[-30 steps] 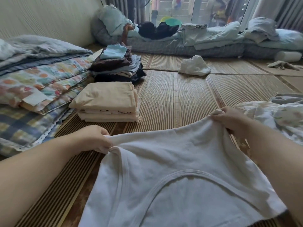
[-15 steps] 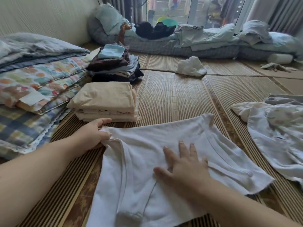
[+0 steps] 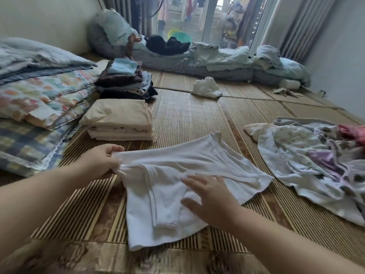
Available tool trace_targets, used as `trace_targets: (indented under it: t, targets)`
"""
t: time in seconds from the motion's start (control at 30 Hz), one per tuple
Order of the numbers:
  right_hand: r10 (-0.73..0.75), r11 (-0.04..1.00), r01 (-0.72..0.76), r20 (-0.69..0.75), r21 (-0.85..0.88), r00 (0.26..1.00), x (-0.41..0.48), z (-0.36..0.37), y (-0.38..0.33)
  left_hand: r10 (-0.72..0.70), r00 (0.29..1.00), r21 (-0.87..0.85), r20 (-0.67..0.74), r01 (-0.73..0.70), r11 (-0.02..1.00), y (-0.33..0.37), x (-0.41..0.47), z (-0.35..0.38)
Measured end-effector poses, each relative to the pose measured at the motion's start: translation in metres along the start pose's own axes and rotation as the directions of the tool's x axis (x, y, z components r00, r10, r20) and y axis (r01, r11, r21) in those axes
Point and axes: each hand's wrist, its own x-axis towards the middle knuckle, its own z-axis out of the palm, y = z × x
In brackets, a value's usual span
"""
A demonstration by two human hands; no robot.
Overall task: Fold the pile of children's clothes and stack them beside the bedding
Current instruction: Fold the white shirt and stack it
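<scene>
Unfolded pile [image 3: 316,155]: runs off the right edge.
Bedding [image 3: 39,99]: cut by the left edge.
White garment [image 3: 197,155]: middle hidden beneath the right hand [image 3: 211,200].
Balcony items [image 3: 231,14]: blurred beyond telling.

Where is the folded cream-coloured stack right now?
In the head view, the cream stack lies left of centre on the mat, beside the bedding, nearer than the dark clothes stack.

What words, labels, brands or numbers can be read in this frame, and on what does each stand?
No text can be read.
White patch on the floral quilt: no print shows on it.
Dark marks along the edge of the cream folded stack: too small to tell letters from pattern.
White garment: plain, no label in view.
</scene>
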Motion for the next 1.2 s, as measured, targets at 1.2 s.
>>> trace_targets:
  t: [1.2]
  targets:
    - [-0.358,0.922,0.304,-0.231,-0.238,0.905,-0.172,0.007,0.001,0.468,0.378,0.462,0.799,-0.883,-0.076,-0.013,-0.109,-0.008]
